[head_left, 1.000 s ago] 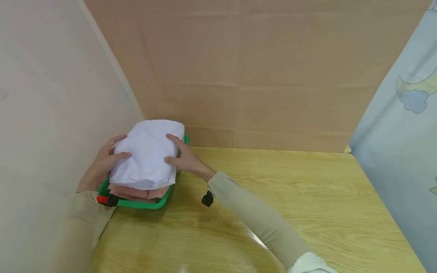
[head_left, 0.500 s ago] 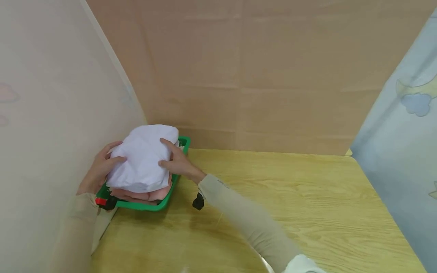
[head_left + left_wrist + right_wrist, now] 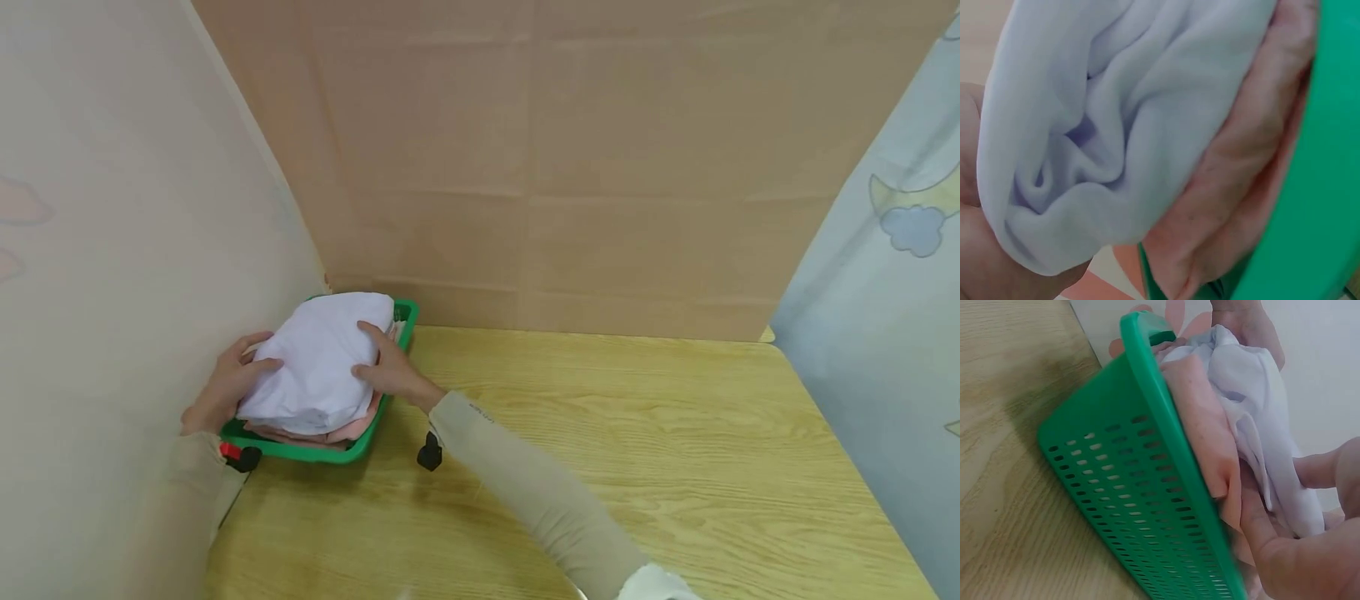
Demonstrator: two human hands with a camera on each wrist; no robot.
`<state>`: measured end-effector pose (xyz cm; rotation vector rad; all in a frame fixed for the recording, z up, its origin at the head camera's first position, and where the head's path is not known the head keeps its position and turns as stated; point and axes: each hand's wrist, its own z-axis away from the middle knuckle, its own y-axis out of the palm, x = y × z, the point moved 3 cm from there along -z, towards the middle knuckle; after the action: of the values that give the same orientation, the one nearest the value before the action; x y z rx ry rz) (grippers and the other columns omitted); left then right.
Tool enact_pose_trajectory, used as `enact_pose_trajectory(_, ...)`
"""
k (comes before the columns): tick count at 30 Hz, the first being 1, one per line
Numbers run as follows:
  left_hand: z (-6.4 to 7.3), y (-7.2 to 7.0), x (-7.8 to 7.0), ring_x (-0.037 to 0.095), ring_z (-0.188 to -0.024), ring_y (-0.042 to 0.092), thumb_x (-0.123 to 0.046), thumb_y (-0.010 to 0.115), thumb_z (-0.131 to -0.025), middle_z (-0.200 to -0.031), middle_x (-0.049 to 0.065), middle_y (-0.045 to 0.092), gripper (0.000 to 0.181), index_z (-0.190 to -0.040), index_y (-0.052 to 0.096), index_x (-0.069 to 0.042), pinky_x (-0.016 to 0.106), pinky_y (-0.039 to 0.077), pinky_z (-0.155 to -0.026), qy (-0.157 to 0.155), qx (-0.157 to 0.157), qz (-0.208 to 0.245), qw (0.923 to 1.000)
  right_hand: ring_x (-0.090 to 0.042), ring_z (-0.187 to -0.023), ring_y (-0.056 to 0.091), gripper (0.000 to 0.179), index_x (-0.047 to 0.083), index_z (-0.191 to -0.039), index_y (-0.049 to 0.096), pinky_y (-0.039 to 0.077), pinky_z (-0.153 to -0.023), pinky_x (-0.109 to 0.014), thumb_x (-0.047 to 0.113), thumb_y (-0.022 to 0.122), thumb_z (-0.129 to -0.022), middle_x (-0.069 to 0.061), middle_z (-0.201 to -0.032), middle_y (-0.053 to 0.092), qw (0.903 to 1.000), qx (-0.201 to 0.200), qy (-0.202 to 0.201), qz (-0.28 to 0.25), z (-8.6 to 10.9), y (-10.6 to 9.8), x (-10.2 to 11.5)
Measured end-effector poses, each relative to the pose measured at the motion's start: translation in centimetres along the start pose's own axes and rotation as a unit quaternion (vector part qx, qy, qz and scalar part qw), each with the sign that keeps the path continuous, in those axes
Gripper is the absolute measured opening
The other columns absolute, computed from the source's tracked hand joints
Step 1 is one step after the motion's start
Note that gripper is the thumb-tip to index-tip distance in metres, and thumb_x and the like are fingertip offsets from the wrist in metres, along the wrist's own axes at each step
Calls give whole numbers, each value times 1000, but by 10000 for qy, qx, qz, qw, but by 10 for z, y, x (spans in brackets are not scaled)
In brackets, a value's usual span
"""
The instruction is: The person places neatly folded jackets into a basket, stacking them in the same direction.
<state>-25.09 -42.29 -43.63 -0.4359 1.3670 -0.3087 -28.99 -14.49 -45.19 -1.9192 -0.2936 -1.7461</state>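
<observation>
A folded white cloth (image 3: pixel 315 362) lies on a folded pink cloth (image 3: pixel 1204 425) in a green plastic basket (image 3: pixel 300 452). In the head view my left hand (image 3: pixel 227 382) grips the white cloth's left side, thumb on top. Opposite it, my right hand (image 3: pixel 393 367) pinches the right edge. The right wrist view shows the right fingers (image 3: pixel 1257 525) tucked under the white cloth, beside the pink one, with the thumb above. Soft, rounded folds of the white cloth fill much of the left wrist view, and the left fingertips are hidden there.
The basket stands in the table's back left corner, against the pale left wall (image 3: pixel 135 208) and near the brown back panel (image 3: pixel 525 183). A wood-grain table (image 3: pixel 637 433) extends to the right. A light blue patterned sheet (image 3: pixel 885 333) hangs at the right.
Both hands have lowered the white cloth onto the pink cloth in the basket. Less pink shows below its front edge now. Both hands keep their hold.
</observation>
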Motion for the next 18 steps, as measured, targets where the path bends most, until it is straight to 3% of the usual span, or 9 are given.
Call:
enact_pose_trajectory(3, 0, 1, 2, 44, -147, 38, -30, 64, -108, -168, 33, 32, 76, -168, 25, -6, 46, 40, -108, -2, -38, -181, 9998, -25, -151, 42, 76, 24, -168, 33, 42, -121, -42, 8, 67, -102, -13, -169, 37, 10000, 15, 44, 58, 1, 3, -2)
enact_pose_trajectory(6, 0, 3, 2, 45, -146, 41, -30, 63, -108, -166, 33, 36, 74, -167, 27, -5, 42, 40, -103, 36, -68, -326, 9994, -24, -152, 42, 76, 21, -169, 33, 40, -122, -42, 8, 66, -102, -13, -169, 39, 9998, 43, 111, 141, 3, 5, -3)
enact_pose_trajectory(9, 1, 4, 2, 49, -147, 39, -31, 62, -108, -166, 34, 35, 72, -167, 28, -6, 54, 38, -109, 22, -56, -505, 9987, -24, -153, 41, 76, 19, -169, 33, 38, -124, -40, 9, 67, -102, -11, -169, 40, 9992, 55, 232, 306, 5, 6, -5)
enact_pose_trajectory(12, 2, 4, 0, 55, -150, 34, -34, 60, -109, -167, 35, 32, 73, -168, 27, -8, 69, 29, -115, -63, -11, -762, 9971, -23, -152, 42, 75, 17, -168, 34, 37, -124, -40, 11, 68, -102, -11, -168, 43, 9982, 59, 365, 464, 7, 7, -6)
enact_pose_trajectory(18, 4, -1, 0, 65, -146, 22, -48, 59, -107, -169, 34, 26, 78, -170, 27, -15, 80, 20, -106, -395, 13, -1552, 9871, -23, -152, 43, 75, 13, -167, 34, 38, -124, -38, 11, 69, -101, -11, -167, 43, 9976, 212, 494, 434, 7, 11, -4)
